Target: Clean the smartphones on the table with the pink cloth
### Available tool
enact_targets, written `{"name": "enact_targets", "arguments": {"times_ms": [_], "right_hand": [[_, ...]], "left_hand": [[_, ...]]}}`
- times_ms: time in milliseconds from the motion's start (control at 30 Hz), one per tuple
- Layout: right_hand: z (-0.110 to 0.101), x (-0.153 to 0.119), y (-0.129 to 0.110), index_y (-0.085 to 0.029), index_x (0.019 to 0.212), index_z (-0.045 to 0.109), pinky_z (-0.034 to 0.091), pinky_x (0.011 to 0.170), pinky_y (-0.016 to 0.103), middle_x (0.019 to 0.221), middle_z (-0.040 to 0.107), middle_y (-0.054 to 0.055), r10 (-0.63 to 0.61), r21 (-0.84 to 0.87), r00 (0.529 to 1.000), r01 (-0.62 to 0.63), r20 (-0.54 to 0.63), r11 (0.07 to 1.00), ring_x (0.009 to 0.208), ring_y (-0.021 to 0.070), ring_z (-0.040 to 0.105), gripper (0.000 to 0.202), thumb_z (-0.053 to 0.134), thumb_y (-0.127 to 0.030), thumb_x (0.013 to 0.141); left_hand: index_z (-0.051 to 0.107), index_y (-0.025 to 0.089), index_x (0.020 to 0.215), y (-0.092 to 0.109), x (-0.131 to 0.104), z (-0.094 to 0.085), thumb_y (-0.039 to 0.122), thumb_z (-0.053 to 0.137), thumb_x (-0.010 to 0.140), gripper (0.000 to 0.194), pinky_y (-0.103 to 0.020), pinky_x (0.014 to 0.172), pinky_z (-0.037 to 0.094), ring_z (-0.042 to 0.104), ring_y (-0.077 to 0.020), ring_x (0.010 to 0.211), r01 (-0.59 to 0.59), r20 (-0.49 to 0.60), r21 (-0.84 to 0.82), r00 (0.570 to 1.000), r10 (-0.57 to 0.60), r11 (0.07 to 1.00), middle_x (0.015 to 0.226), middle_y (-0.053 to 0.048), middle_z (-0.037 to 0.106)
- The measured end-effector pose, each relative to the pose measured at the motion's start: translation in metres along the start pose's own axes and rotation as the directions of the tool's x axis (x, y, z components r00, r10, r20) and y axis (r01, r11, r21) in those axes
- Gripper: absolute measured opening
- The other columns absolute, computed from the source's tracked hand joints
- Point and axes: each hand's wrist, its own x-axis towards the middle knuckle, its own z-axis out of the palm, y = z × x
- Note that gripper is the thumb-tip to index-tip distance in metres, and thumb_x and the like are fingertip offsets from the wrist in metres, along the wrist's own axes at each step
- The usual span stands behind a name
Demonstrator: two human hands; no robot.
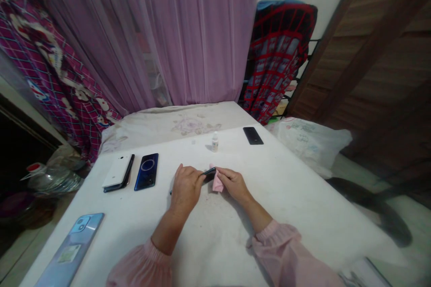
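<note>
Near the middle of the white table, my left hand [185, 187] is closed around a dark phone [210, 172] held tilted, mostly hidden by the hand. My right hand [233, 184] pinches a small pink cloth [217, 182] against the phone's right end. A small white bottle [214, 142] stands upright just beyond both hands. To the left of my left hand lies a dark blue phone [147, 171] with a ring on it.
A stack of phones with a white one [117, 172] on top lies at the left. A light blue phone [70, 251] is at the near left, a black phone [252, 135] at the far right. A plastic bag [308, 141] sits beyond the right edge.
</note>
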Motion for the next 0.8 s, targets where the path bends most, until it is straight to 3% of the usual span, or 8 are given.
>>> {"name": "enact_targets", "arguments": {"times_ms": [133, 267, 367, 500, 667, 800], "right_hand": [[-0.001, 0.005, -0.028, -0.023, 0.111, 0.072, 0.053, 0.088, 0.039, 0.104, 0.074, 0.008, -0.169, -0.158, 0.985, 0.173, 0.041, 0.972, 0.096, 0.0221, 0.067, 0.031, 0.056, -0.036, 0.088], [-0.010, 0.015, -0.075, -0.025, 0.119, 0.067, 0.051, 0.087, 0.036, 0.107, 0.072, 0.007, -0.366, -0.296, 0.922, 0.387, 0.127, 0.873, 0.098, 0.0195, 0.064, 0.032, 0.048, -0.030, 0.094], [-0.020, 0.022, -0.101, -0.024, 0.114, 0.068, 0.049, 0.083, 0.036, 0.099, 0.072, 0.008, -0.489, -0.397, 0.828, 0.560, 0.274, 0.727, 0.091, 0.0201, 0.063, 0.027, 0.049, -0.026, 0.095], [-0.027, 0.028, -0.108, -0.024, 0.112, 0.068, 0.047, 0.079, 0.036, 0.092, 0.072, 0.007, -0.526, -0.411, 0.732, 0.679, 0.432, 0.608, 0.084, 0.0198, 0.062, 0.025, 0.049, -0.023, 0.095], [-0.026, 0.031, -0.107, -0.022, 0.114, 0.067, 0.046, 0.079, 0.035, 0.095, 0.072, 0.008, -0.524, -0.394, 0.689, 0.720, 0.501, 0.571, 0.086, 0.0192, 0.061, 0.027, 0.047, -0.022, 0.096], [-0.019, 0.030, -0.117, -0.024, 0.111, 0.069, 0.043, 0.078, 0.036, 0.099, 0.072, 0.009, -0.466, -0.499, 0.707, 0.706, 0.532, 0.502, 0.090, 0.0208, 0.060, 0.026, 0.048, -0.026, 0.097]], "left_hand": [[0.067, 0.022, 0.085, -0.003, -0.002, -0.005, 0.024, 0.051, 0.092, 0.017, -0.049, 0.101, 0.041, 0.061, -0.0184, 0.078, 0.013, -0.174, -0.208, 0.983, -0.050, 0.978, 0.078, -0.001, 0.066], [0.065, 0.022, 0.087, 0.008, -0.004, -0.002, 0.027, 0.050, 0.093, 0.017, -0.043, 0.096, 0.046, 0.062, -0.0182, 0.082, 0.018, -0.328, -0.389, 0.932, -0.157, 0.921, 0.081, -0.001, 0.065], [0.063, 0.021, 0.088, 0.015, -0.010, 0.006, 0.026, 0.048, 0.093, 0.017, -0.039, 0.090, 0.049, 0.063, -0.0184, 0.085, 0.036, -0.346, -0.444, 0.915, -0.208, 0.895, 0.085, -0.003, 0.066], [0.067, 0.023, 0.098, 0.014, -0.017, 0.002, 0.026, 0.052, 0.093, 0.016, -0.047, 0.102, 0.042, 0.064, -0.0183, 0.086, 0.022, -0.326, -0.333, 0.935, -0.137, 0.943, 0.089, -0.002, 0.069], [0.068, 0.025, 0.103, 0.011, -0.011, -0.022, 0.027, 0.056, 0.093, 0.016, -0.048, 0.104, 0.039, 0.067, -0.0184, 0.087, 0.000, -0.313, -0.197, 0.948, -0.063, 0.980, 0.093, -0.003, 0.074], [0.070, 0.027, 0.095, 0.017, -0.003, -0.031, 0.027, 0.058, 0.091, 0.013, -0.047, 0.102, 0.040, 0.068, -0.0179, 0.082, 0.022, -0.251, -0.167, 0.966, -0.064, 0.986, 0.088, 0.000, 0.075]]}}
